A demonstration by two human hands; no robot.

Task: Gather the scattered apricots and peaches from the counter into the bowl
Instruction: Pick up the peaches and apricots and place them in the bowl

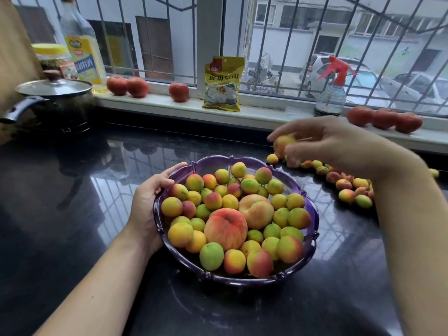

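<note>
A purple glass bowl [312, 214] stands on the black counter, filled with several apricots and two larger peaches [226, 227]. My left hand [150, 200] grips the bowl's left rim, thumb over the edge. My right hand [322, 139] hovers above the counter behind the bowl's far right rim and holds an apricot [282, 141] in its curled fingers. Several loose apricots [346, 187] lie scattered on the counter to the right of the bowl, partly hidden by my right forearm.
A lidded dark pot [55, 100] sits at the back left, with a bottle [82, 44] and a jar [52, 57] behind it. On the windowsill stand tomatoes [179, 92], a yellow food packet [223, 84] and a spray bottle [331, 93].
</note>
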